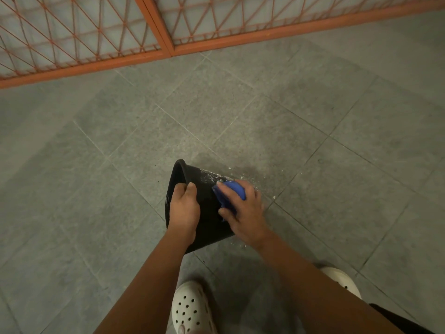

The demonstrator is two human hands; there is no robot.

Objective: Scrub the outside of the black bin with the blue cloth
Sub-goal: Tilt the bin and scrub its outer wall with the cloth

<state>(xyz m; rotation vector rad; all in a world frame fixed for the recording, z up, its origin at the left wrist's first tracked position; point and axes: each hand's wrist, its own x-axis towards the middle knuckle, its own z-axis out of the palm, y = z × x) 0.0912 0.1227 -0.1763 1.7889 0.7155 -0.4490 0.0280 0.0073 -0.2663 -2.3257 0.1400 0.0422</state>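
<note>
Head view, looking down. The black bin [207, 209] lies tipped on its side on the grey tiled floor [115, 165], just below the middle of the view, its mouth turned toward 9 o'clock and its body tapering toward 3 o'clock.

The left hand [184, 209] comes in from 6 o'clock on a bare, nearly straight forearm. It grips the bin's rim on the near side of the mouth, with the fingers curled over the edge into the opening and the knuckles uppermost.

The right hand [244, 212] enters from 5 o'clock with the wrist bent slightly inward. It holds the blue cloth [234, 189] bunched under palm and fingers and presses it against the bin's outer wall. The thumb is spread toward 8 o'clock and lies on the black surface; the fingertips wrap the cloth's far edge. The two hands lie near each other, with a strip of bare wall between them.

White suds [212, 176] streak the wall at 12 o'clock of the cloth. A few flecks dot the tiles at 1 o'clock of the bin, where the floor shows a darker, damp patch.

At 6 o'clock in the view are two white perforated clogs, the left clog [190, 307] under the left forearm and the right clog [342, 282] partly hidden by the right. An orange metal grille [159, 27] crosses the view at 12 o'clock.
</note>
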